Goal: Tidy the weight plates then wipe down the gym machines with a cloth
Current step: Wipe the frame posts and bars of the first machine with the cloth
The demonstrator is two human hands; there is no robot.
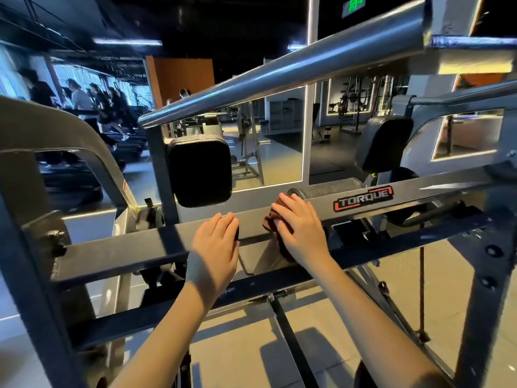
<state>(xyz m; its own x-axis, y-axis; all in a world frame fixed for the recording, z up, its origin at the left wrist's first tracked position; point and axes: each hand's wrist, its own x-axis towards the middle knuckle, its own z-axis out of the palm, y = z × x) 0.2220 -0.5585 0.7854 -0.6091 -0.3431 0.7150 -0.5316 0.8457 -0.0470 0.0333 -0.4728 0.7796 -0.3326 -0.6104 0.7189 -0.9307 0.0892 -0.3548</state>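
A grey steel gym machine fills the view; its long crossbeam (419, 203) carries a red TORQUE label (363, 202). My right hand (298, 225) lies flat with straight fingers on a dark reddish-brown cloth (270, 224), pressing it against the beam left of the label. My left hand (216, 242) rests on the same beam a little to the left, its fingertips curled over the beam's top edge. No weight plates show.
A thick angled steel tube (279, 71) crosses overhead. Two black pads (200, 169) (387, 142) stand behind the beam, with a knurled roller (327, 189) between them. A mirror wall reflects the gym. Several people are on treadmills at far left (84, 107). Tiled floor lies below.
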